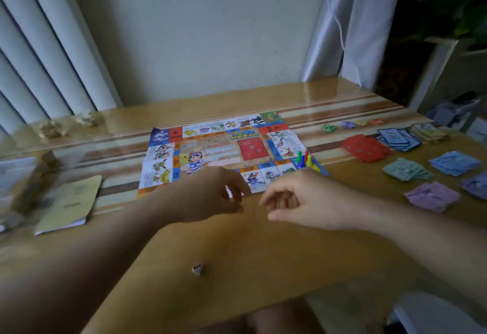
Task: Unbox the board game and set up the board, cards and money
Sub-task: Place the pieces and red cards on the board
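Two hands hover at mid-frame over the table (pixel 263 254), just at the near edge of the board (pixel 210 146). The left hand (pixel 210 194) points its fingers down, loosely curled with the thumb close by, and nothing shows in its grip. The right hand (pixel 297 199) is slack too, fingers half curled and holding nothing.

The board lies flat in the centre of the frame, with a red stack (pixel 251 149) on its middle. Coloured pawns (pixel 304 161) stand together at its lower right corner. A blurred die (pixel 197 270) lies on the table at lower centre, apart from both hands.

At the right sit a spread red pile (pixel 366 147), blue cards (pixel 398 138) and a paler stack (pixel 428 132) just beside them. Nearer are money piles: teal (pixel 405 169), blue (pixel 454 162), pink (pixel 432 196), and violet (pixel 475 184) at the frame edge. A booklet (pixel 68 201) lies at the left.
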Available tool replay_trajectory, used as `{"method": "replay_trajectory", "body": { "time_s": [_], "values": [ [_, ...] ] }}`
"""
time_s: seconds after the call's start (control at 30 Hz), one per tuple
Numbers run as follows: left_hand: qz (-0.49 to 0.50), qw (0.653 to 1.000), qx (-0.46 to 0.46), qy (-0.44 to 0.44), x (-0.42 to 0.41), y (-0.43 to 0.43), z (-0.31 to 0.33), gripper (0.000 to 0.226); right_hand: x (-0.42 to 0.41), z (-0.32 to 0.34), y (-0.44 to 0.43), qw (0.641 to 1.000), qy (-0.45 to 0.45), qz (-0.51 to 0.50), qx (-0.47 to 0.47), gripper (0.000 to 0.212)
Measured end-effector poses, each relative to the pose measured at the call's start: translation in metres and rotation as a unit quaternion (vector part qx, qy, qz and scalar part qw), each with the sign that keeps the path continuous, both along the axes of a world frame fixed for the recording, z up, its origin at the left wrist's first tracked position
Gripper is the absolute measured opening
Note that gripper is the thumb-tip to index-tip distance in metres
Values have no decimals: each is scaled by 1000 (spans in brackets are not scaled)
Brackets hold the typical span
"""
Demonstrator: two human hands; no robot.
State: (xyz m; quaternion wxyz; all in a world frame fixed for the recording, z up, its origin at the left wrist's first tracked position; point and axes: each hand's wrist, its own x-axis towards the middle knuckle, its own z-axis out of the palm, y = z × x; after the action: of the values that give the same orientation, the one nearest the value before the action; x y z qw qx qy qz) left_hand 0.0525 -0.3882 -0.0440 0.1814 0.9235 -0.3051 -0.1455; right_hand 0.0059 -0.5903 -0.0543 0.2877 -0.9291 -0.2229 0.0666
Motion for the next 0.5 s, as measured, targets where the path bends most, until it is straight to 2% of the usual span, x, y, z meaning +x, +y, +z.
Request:
{"method": "replay_trajectory", "body": {
  "time_s": [0.07, 0.13, 0.27, 0.5],
  "values": [
    [9, 999, 33, 9, -17, 20, -4, 19, -18, -8, 25, 996, 12, 72, -51, 25],
    [27, 999, 44, 17, -28, 36, -7, 18, -27, -16, 46, 992, -3, 102, -73, 32],
    [51, 998, 38, 9, -43, 56, -13, 17, -34, -31, 81, 992, -46, 109, -36, 40],
    [49, 998, 41, -19, -48, 68, -23, 19, -33, -46, 104, 987, -79, 142, -8, 18]
  ]
}}
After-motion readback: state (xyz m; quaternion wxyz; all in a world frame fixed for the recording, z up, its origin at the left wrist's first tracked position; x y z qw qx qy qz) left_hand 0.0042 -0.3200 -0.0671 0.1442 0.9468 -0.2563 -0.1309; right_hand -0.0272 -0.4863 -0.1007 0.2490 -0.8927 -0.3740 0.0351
